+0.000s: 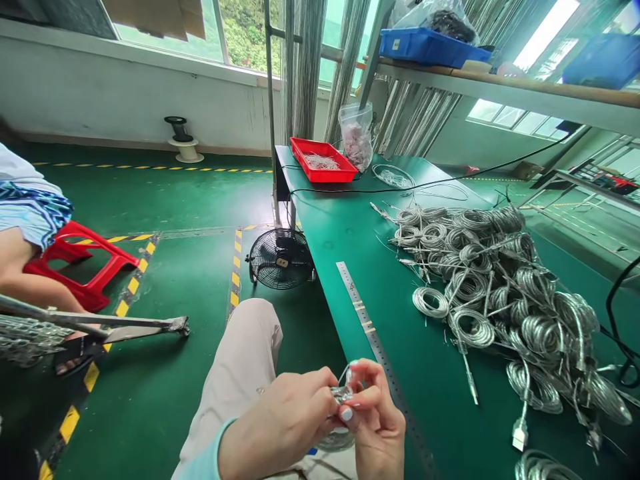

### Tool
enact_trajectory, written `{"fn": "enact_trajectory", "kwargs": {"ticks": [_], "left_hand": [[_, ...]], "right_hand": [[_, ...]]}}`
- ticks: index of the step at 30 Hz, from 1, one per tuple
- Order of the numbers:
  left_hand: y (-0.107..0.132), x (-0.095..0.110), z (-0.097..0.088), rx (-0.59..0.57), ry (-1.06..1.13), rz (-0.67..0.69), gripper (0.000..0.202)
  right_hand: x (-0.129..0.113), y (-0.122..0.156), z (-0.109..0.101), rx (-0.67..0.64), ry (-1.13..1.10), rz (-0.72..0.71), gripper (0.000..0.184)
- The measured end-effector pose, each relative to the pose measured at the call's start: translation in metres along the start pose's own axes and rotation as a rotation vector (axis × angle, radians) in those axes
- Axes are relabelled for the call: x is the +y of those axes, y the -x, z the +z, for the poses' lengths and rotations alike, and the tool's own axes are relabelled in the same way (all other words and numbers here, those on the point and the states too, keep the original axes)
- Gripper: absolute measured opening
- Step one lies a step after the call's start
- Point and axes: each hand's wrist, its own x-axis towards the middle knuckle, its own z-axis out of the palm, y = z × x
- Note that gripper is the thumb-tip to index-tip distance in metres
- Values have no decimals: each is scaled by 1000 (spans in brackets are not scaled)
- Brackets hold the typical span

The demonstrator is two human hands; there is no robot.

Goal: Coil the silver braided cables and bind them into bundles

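Over the lap (240,360), left hand (283,417) and right hand (375,417) closed, fingertips (347,414) pinching a shiny braided cable end (343,393) between them, coiled silver cables (493,287) heaped on a green bench (340,293) nearby

held cable end (343,395): mostly hidden by fingers (367,400) | seated co-worker (30,213): cut off by left edge
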Motion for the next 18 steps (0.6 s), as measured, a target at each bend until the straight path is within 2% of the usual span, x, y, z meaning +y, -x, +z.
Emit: {"fn": "enact_trajectory", "kwargs": {"ticks": [3, 6, 8, 10, 12, 15, 18], "left_hand": [[1, -1, -1, 102, -82, 152, 25], [2, -2, -2, 102, -21, 157, 26], [3, -1, -1, 69, 132, 71, 23], [3, 1, 0, 30, 312, -74, 14], [3, 3, 2, 15, 402, -228, 12], [4, 5, 5, 25, 362, -379, 21], [5, 6, 6, 81, 272, -368, 25]], "right_hand": [[0, -1, -4, -95, -78, 115, 14], [-3, -3, -4, -148, -115, 73, 5], [-5, -4, 0, -111, -96, 52, 4], [-6, -4, 3, -77, -88, 58, 4], [-7, -3, 6, -47, -68, 49, 4], [-7, -3, 7, -13, -12, 1, 6], [-7, -2, 8, 19, -19, -39, 6]]}}
